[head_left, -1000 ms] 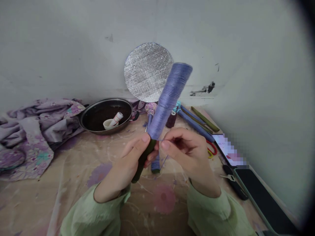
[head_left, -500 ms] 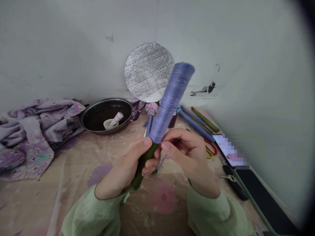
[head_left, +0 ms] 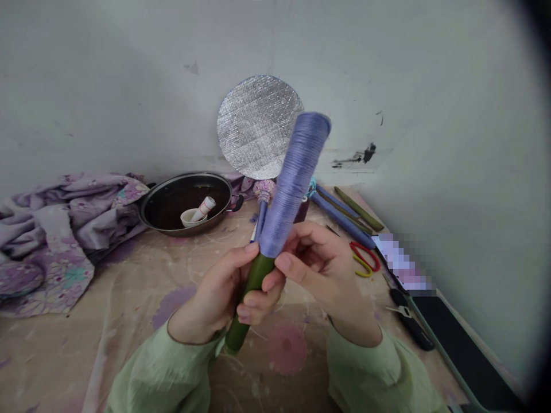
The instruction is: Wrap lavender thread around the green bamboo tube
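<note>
A green stick slants up and away from me, its upper length wound closely with purple thread. My left hand is wrapped round the bare green part, thumb at the lower edge of the winding. At that same edge, on the right side, my right hand has thumb and forefinger pinched together. The loose end of the thread between those fingertips is mostly hidden by them.
A silver disc leans on the wall. Behind lie a pan with a small cup, floral cloth, more wrapped and green sticks, and red-yellow scissors. At right are a phone, keys and a dark slab.
The wrapped stick has shifted slightly left and down, its top leaning less to the right. My left fingers show more around the green part. My right hand has moved a little down and left.
</note>
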